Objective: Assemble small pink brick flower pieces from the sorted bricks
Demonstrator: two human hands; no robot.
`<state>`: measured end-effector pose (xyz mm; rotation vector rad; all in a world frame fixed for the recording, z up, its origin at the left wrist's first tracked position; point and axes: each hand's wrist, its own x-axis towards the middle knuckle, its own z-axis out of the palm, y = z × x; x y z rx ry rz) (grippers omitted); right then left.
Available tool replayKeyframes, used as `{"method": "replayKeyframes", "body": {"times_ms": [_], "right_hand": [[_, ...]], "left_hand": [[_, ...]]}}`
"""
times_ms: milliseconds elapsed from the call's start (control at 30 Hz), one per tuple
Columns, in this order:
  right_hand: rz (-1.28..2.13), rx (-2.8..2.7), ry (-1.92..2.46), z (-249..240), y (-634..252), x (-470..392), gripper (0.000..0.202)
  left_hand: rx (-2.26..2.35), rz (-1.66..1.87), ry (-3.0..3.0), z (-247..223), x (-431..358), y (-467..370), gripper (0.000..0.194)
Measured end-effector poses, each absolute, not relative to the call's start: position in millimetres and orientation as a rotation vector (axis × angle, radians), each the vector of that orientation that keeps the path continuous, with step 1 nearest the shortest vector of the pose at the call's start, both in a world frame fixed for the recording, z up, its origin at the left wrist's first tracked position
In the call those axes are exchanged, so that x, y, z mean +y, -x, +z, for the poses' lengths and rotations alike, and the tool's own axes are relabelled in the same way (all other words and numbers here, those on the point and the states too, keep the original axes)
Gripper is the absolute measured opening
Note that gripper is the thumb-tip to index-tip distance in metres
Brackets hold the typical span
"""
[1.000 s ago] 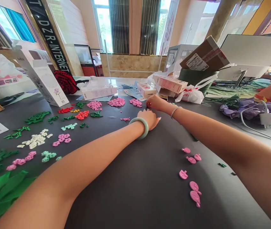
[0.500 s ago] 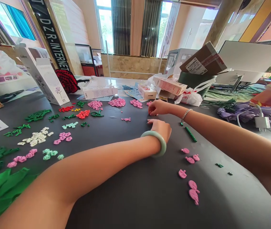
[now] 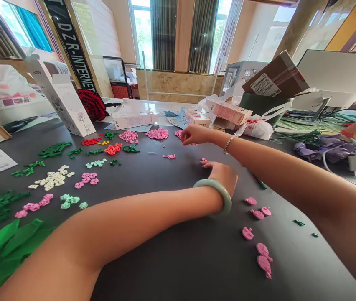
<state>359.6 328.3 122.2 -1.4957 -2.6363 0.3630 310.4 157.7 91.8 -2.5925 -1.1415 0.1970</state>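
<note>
I see a small pink piece (image 3: 204, 159) at the fingertips of my left hand (image 3: 225, 175), over the dark surface (image 3: 171, 251); I can't tell whether they grip it. That wrist is bent. My right hand (image 3: 194, 134) reaches beside a pink heap (image 3: 178, 133), its fingers curled narrow, any hold unclear. Farther out, most pieces lie grouped by colour, I judge, while pink discs (image 3: 264, 263) and green bits (image 3: 298, 223) lie loose.

Wears pale-green bangle (image 3: 227, 198) L, silvery bracelet (image 3: 227, 144) R.
</note>
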Motion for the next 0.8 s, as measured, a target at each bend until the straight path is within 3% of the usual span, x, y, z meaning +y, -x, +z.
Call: {"method": "replayKeyframes", "body": {"times_ms": [133,367,567,800], "right_hand": [[-0.029,-2.645,1.382,118.1,-323.5,359.8,0.031],[-0.222,-2.820,1.265,114.9,-292.2,393.5,0.056],[-0.122,-2.831,1.316,115.3,-288.7,406.1,0.040],[-0.165,-2.800,1.288,107.3,-290.8,410.9,0.030]], "left_hand": [[-1.173,0.120,2.607,87.1,162.6,-314.4,0.052],[-1.289,0.184,2.502,77.5,172.3,-324.3,0.055],[-1.177,0.026,2.508,64.7,170.5,-319.8,0.057],[-1.209,-0.088,2.573,47.1,176.7,-326.2,0.076]]}}
